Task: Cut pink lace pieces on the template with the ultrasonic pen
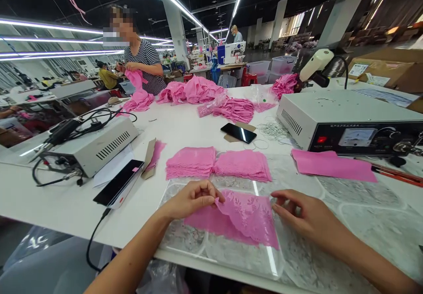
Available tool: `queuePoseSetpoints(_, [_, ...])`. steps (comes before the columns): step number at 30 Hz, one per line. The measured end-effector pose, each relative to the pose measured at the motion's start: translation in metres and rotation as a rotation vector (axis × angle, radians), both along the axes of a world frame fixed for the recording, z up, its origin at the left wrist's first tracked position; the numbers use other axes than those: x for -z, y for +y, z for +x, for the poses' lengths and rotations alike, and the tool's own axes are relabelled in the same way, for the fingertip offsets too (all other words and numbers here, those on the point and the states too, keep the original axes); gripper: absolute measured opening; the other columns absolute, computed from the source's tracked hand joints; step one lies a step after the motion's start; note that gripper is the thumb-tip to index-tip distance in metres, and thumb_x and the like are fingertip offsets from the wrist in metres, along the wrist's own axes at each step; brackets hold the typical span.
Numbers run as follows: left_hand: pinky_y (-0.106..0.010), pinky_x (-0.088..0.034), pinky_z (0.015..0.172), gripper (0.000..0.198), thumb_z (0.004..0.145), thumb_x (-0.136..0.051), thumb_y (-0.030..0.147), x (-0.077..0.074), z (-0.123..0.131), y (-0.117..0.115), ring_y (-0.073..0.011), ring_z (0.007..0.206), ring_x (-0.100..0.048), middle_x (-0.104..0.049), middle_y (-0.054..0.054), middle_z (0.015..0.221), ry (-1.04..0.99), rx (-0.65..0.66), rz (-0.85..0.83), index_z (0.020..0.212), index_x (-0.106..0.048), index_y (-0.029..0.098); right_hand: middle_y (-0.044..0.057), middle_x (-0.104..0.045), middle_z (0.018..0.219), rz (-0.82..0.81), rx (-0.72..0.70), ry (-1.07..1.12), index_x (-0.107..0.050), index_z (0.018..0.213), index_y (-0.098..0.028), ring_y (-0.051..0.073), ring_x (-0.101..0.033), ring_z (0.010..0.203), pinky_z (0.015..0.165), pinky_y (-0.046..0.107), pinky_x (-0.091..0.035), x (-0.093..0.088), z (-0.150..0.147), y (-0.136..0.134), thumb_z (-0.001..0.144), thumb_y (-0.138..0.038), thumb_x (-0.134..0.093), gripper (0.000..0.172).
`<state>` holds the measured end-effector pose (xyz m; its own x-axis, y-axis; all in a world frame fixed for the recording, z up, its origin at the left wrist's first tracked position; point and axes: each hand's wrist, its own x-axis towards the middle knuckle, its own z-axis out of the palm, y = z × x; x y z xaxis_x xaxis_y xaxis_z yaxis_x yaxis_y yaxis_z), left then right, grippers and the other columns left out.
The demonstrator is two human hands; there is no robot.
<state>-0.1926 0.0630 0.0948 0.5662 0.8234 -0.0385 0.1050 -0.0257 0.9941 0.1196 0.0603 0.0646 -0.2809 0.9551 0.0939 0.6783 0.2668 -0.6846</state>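
Observation:
My left hand [200, 197] pinches the upper left corner of a pink lace piece [249, 212], lifting that corner. Beneath it a second pink piece [209, 219] lies on the clear mat [241, 259]. At the lace's right edge is my right hand [291, 206], its fingers apart and nothing between them. Two neat stacks of pink lace, the left stack [191, 162] and the right stack [243, 165], lie side by side just beyond my hands.
A grey machine box [346, 109] stands right, a smaller one [99, 144] left. A phone [238, 132], a tablet [119, 183], folded pink cloth [332, 164] and pink heaps [198, 90] lie about. Across the table, a person in stripes [147, 63] holds pink cloth.

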Motion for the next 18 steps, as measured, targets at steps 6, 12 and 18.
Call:
queuePoseSetpoints(6, [-0.030,-0.047,0.078,0.036,0.087,-0.065,0.049,0.000,-0.012,-0.002,-0.0174,0.091,-0.064,-0.069,-0.014,0.106,0.009,0.035,0.027,0.082,-0.053,0.015,0.002,-0.062,0.061,0.043,-0.114,-0.115,-0.060,0.067,-0.024,0.019,-0.055,0.053,0.050,0.031,-0.040,0.007,-0.026,0.021,0.085,-0.041,-0.051,0.026])
queuePoseSetpoints(12, [-0.029,-0.048,0.077,0.034,0.090,-0.060,0.048,0.000,-0.037,-0.015,-0.0203,0.097,-0.065,-0.069,-0.014,0.104,0.111,0.044,0.085,0.082,-0.054,0.016,0.000,-0.060,0.060,0.020,-0.211,-0.091,-0.063,0.076,-0.024,0.018,-0.054,0.051,0.048,0.030,-0.042,0.005,-0.034,0.019,0.086,-0.043,-0.052,0.024])
queuePoseSetpoints(18, [-0.025,-0.048,0.072,0.012,0.087,-0.059,0.025,0.001,-0.046,-0.022,-0.0169,0.087,-0.063,-0.069,-0.010,0.102,0.312,0.048,0.241,0.080,-0.061,0.016,0.004,-0.069,0.082,0.091,-0.473,-0.088,-0.068,0.091,-0.028,0.017,-0.062,0.055,0.049,0.029,-0.053,-0.001,-0.042,-0.008,0.087,-0.037,-0.057,0.015])
